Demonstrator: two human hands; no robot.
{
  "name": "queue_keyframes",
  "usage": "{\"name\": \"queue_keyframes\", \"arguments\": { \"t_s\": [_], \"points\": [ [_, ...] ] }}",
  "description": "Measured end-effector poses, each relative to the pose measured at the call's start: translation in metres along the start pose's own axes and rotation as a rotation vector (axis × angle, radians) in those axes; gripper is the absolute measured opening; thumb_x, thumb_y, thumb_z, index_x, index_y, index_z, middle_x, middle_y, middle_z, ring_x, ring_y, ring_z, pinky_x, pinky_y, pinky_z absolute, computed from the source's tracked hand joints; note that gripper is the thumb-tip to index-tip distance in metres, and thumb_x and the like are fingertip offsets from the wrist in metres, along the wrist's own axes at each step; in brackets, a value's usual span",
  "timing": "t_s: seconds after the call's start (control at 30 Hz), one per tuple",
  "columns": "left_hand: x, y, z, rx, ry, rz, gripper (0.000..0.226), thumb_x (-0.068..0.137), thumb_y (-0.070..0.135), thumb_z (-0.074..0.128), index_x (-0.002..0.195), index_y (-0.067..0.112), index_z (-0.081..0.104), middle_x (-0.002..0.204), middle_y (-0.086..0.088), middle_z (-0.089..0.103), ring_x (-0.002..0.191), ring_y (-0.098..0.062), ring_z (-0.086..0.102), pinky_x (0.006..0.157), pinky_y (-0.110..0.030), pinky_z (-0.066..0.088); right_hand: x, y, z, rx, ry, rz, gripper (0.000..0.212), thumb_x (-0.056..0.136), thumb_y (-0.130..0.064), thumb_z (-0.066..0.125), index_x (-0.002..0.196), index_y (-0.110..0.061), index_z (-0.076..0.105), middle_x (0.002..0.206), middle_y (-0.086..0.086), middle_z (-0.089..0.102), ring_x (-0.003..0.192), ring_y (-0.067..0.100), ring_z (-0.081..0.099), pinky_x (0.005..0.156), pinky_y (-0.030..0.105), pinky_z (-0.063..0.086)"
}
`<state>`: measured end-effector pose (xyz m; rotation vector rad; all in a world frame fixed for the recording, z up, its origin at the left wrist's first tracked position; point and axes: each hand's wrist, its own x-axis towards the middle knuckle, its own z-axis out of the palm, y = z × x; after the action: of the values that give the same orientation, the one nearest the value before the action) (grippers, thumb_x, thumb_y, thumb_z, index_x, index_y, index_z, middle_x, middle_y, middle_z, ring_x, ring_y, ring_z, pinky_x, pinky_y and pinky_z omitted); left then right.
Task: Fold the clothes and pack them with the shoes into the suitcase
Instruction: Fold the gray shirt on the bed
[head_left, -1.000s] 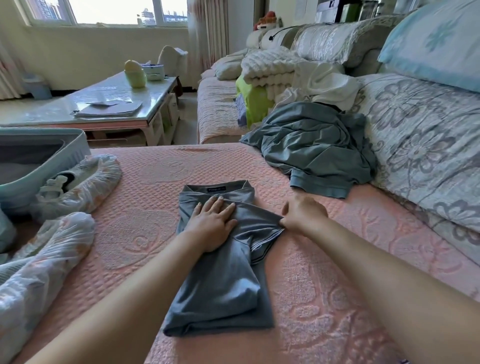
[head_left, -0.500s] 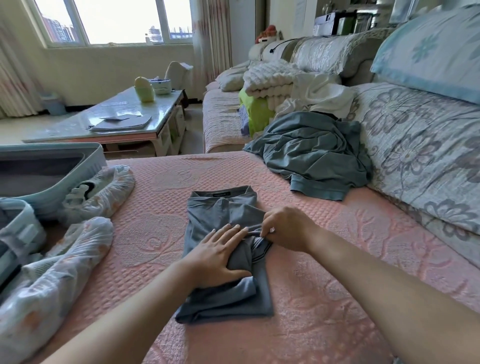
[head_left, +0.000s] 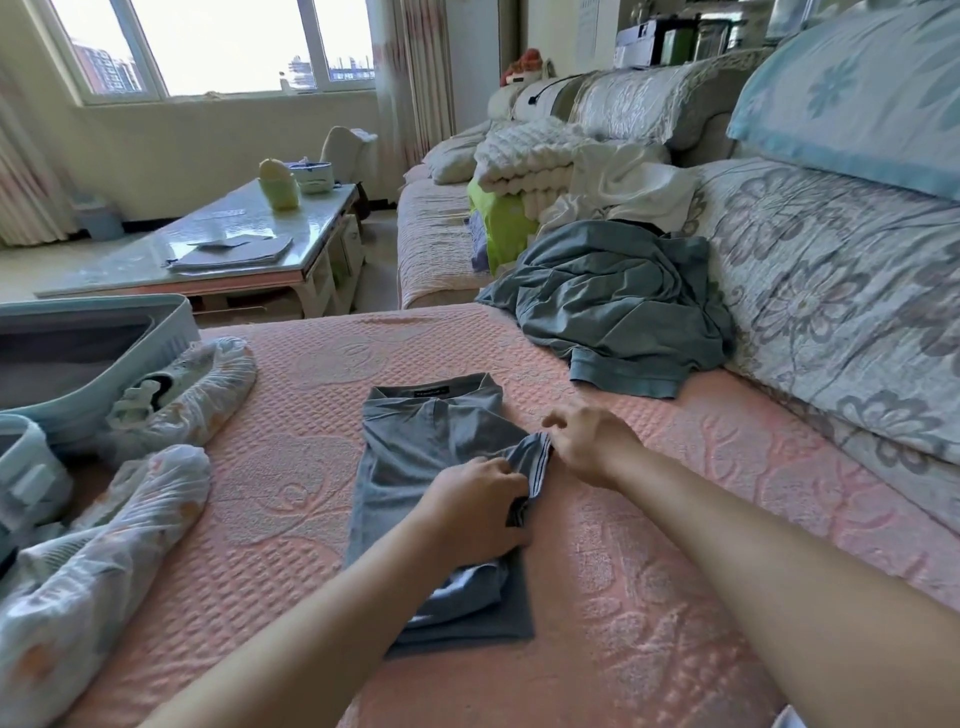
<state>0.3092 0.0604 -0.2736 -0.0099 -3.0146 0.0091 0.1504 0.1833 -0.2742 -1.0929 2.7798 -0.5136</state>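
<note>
A grey shirt (head_left: 415, 447) lies folded lengthwise on the pink sofa cover (head_left: 649, 597), collar away from me. My left hand (head_left: 475, 512) grips the shirt's striped sleeve edge near its right side. My right hand (head_left: 589, 441) pinches the same sleeve a little farther up. A crumpled grey-green garment (head_left: 618, 306) lies at the back right. Two shoes in white covers sit at the left, one (head_left: 182, 395) beside the open pale blue suitcase (head_left: 98, 358), one (head_left: 104, 551) nearer me.
A glass-topped coffee table (head_left: 218, 249) with papers and a green container stands beyond the suitcase. Patterned sofa cushions (head_left: 831, 291) rise on the right. Folded white blankets (head_left: 535, 156) and a green bag lie on the far sofa section.
My left hand went from pressing flat on the shirt to gripping the sleeve edge. My right hand kept hold of the sleeve, which is now bunched between both hands. The camera shifted closer.
</note>
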Motion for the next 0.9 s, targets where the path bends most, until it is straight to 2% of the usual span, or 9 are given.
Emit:
{"name": "queue_keyframes", "arguments": {
  "t_s": [0.1, 0.17, 0.27, 0.33, 0.43, 0.53, 0.67, 0.8, 0.9],
  "points": [
    [0.004, 0.002, -0.004, 0.009, -0.007, 0.024, 0.031, 0.09, 0.042, 0.06, 0.113, 0.022, 0.069, 0.111, 0.003, 0.062, 0.102, -0.018, 0.06, 0.081, -0.027, 0.045, 0.01, -0.007, 0.01, -0.168, -0.138, 0.072, 0.05, 0.098, -0.055, 0.047, 0.134, -0.023, 0.056, 0.139, 0.008, 0.048, 0.133, 0.03, 0.043, 0.107, 0.042, 0.038],
    [-0.001, -0.001, -0.001, -0.094, 0.127, 0.022, 0.021, 0.091, 0.031, 0.058, 0.097, 0.019, 0.074, 0.098, 0.001, 0.064, 0.087, -0.02, 0.063, 0.075, -0.028, 0.051, 0.019, -0.014, 0.009, -0.192, -0.143, 0.123, 0.042, 0.09, -0.054, 0.053, 0.111, -0.02, 0.064, 0.124, 0.011, 0.056, 0.123, 0.032, 0.051, 0.094, 0.038, 0.044],
    [-0.012, -0.01, -0.002, -0.263, 0.303, -0.194, 0.013, 0.087, 0.027, 0.063, 0.084, 0.02, 0.073, 0.086, 0.004, 0.063, 0.076, -0.017, 0.06, 0.067, -0.031, 0.052, 0.03, -0.029, -0.005, 0.12, -0.118, 0.204, 0.028, 0.078, -0.043, 0.058, 0.068, -0.018, 0.05, 0.074, 0.008, 0.058, 0.074, 0.027, 0.059, 0.058, 0.028, 0.038],
    [-0.019, -0.016, -0.008, -0.397, 0.313, -0.425, 0.011, 0.086, 0.03, 0.063, 0.081, 0.024, 0.071, 0.082, 0.008, 0.066, 0.077, -0.013, 0.06, 0.065, -0.027, 0.046, 0.034, -0.045, -0.015, 0.372, -0.075, 0.259, 0.023, 0.08, -0.031, 0.062, 0.067, -0.013, 0.056, 0.064, 0.008, 0.06, 0.054, 0.024, 0.055, 0.047, 0.024, 0.035],
    [-0.028, -0.034, -0.015, -0.533, 0.167, -0.683, 0.017, 0.085, 0.029, 0.06, 0.072, 0.02, 0.066, 0.067, 0.007, 0.067, 0.069, -0.016, 0.065, 0.058, -0.025, 0.043, 0.04, -0.078, -0.017, 0.644, -0.05, 0.214, 0.019, 0.084, -0.027, 0.07, 0.08, -0.01, 0.064, 0.075, 0.011, 0.068, 0.055, 0.022, 0.059, 0.043, 0.022, 0.037],
    [-0.042, -0.055, -0.021, -0.648, -0.124, -0.751, 0.028, 0.09, 0.025, 0.055, 0.074, 0.009, 0.071, 0.062, 0.0, 0.072, 0.054, -0.021, 0.069, 0.052, -0.024, 0.053, 0.042, -0.11, -0.007, 0.819, -0.111, 0.108, 0.026, 0.092, -0.039, 0.068, 0.096, -0.014, 0.062, 0.093, 0.009, 0.072, 0.068, 0.022, 0.064, 0.053, 0.029, 0.045],
    [-0.054, -0.07, -0.038, -0.406, -0.162, -0.742, 0.036, 0.096, 0.035, 0.044, 0.08, 0.012, 0.066, 0.068, 0.001, 0.072, 0.056, -0.017, 0.066, 0.055, -0.026, 0.052, 0.036, -0.119, 0.014, 0.383, 0.025, -0.077, 0.023, 0.095, -0.033, 0.057, 0.115, -0.027, 0.065, 0.112, -0.003, 0.067, 0.1, 0.02, 0.064, 0.089, 0.031, 0.049],
    [-0.053, -0.075, -0.031, -0.162, 0.255, -0.59, 0.022, 0.1, 0.029, 0.04, 0.104, 0.018, 0.059, 0.099, -0.005, 0.063, 0.09, -0.024, 0.059, 0.073, -0.034, 0.046, 0.019, -0.118, 0.037, -0.204, -0.2, -0.226, 0.054, 0.103, -0.05, 0.036, 0.154, -0.031, 0.035, 0.163, -0.001, 0.028, 0.15, 0.021, 0.025, 0.122, 0.045, 0.015],
    [-0.047, -0.079, -0.005, -0.127, 0.148, -0.349, 0.043, 0.103, 0.038, 0.035, 0.143, 0.025, 0.043, 0.148, 0.002, 0.042, 0.138, -0.023, 0.035, 0.111, -0.038, 0.032, 0.015, -0.114, 0.052, -0.308, -0.329, -0.175, 0.062, 0.107, -0.049, 0.023, 0.162, -0.025, 0.007, 0.169, 0.002, -0.001, 0.155, 0.019, -0.002, 0.123, 0.044, 0.001]
  ]
}}
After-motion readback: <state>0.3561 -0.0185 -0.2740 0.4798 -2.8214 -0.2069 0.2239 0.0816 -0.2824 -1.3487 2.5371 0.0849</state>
